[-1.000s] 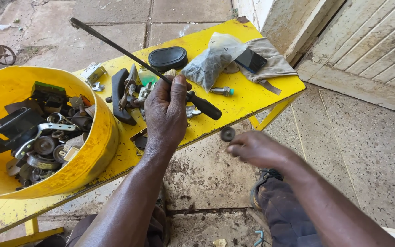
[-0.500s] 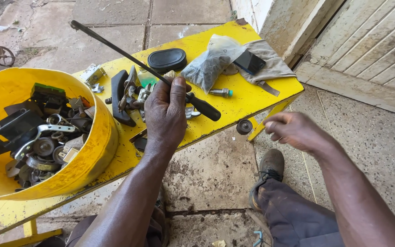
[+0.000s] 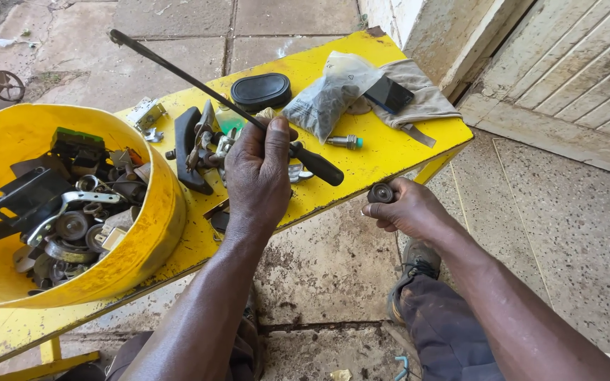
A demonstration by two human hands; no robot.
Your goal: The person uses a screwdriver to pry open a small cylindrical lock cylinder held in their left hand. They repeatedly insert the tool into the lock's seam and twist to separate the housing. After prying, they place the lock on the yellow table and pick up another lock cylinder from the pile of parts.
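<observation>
Across the middle of the frame the yellow tabletop [image 3: 397, 152] carries everything, with the big yellow tub [image 3: 146, 233] of metal parts at the left. Running from the upper left down to the centre is the long black rod [image 3: 178, 70]; your left hand [image 3: 259, 176] is wrapped shut around it just above its thicker black grip [image 3: 317, 165]. I'd keep that hold near the grip so the long free end does not swing into the loose parts beside it. At centre right, just off the table edge, your right hand [image 3: 407, 210] is curled around a small round dark part [image 3: 380, 192], pinched at the fingertips. Since it hangs over the paved floor [image 3: 573, 233], hold it firmly and bring it in over the tabletop before loosening your fingers.

What that round part is I cannot make out, as your fingers cover most of it. Your left hand hides how the rod joins the grip and covers the small pieces beneath it. The tub's contents are too tangled to tell apart
</observation>
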